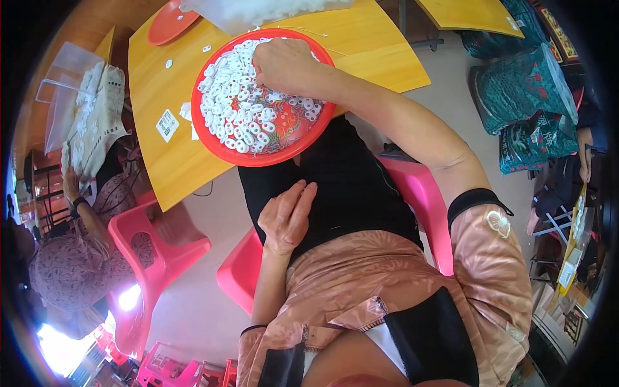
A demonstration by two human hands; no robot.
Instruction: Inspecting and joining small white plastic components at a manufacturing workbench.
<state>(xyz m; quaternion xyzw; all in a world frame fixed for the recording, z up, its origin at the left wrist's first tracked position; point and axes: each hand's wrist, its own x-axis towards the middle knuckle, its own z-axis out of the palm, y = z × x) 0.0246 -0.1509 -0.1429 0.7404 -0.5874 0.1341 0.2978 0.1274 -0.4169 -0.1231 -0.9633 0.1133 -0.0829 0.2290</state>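
Lots of white oval pieces remain in my red basin. My right hand dips in, my left hand waits; I can't tell either grip.

desk: upper centre | basin: on desk, overhanging near edge | small pieces: in basin | right hand: over basin's upper part | left hand: below basin, mid-frame, at lap | plate: on desk, upper left | label: on desk, left of basin | sacks: upper right, beyond desk
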